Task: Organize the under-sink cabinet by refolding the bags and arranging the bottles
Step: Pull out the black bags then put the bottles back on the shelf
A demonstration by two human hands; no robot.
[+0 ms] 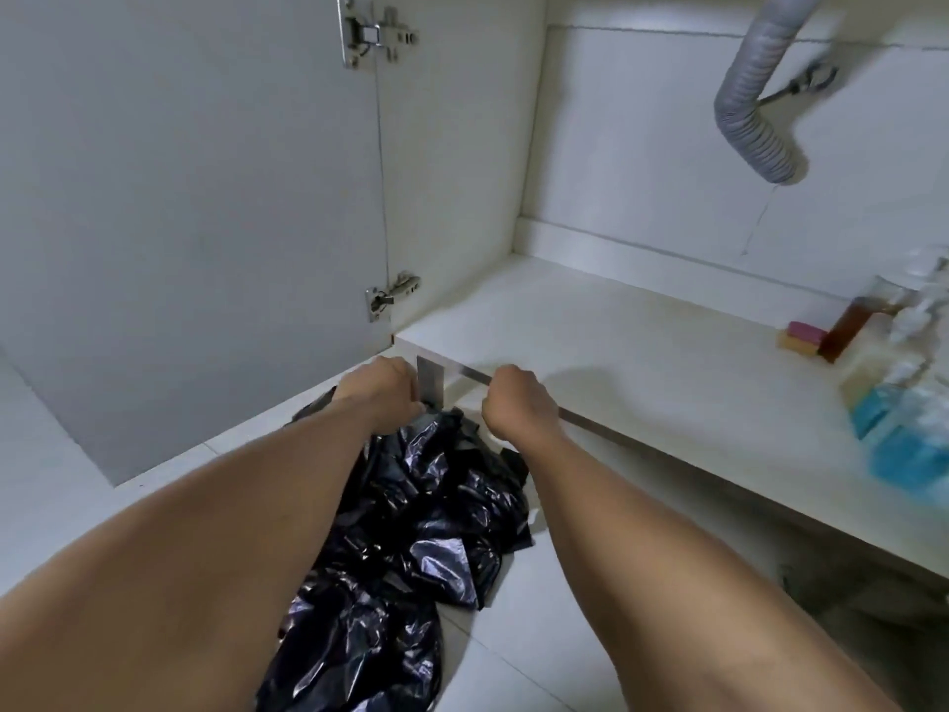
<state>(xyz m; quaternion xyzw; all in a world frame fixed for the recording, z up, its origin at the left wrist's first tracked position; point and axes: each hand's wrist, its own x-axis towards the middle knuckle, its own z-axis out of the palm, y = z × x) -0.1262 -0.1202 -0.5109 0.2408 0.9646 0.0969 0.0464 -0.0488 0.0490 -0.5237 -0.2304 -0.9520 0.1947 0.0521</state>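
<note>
Head view: a smooth white cabinet floor (642, 362) spans 12 to 3 o'clock above glossy white floor tiles (539, 634), with an open flat grey door (195, 197) at 10 o'clock and a ribbed grey drain hose (760, 95) at 1 o'clock. The crinkled, shiny black plastic bag (436, 506) lies on the tiles at 6 o'clock, and blurred clear bottles of blue liquid (904, 434) stand at 3 o'clock. The left hand (382, 395) grips the bag's top edge; the right hand (518, 403), a little apart, is a curled fist there with its fingers hidden, so I cannot tell its hold.
</note>
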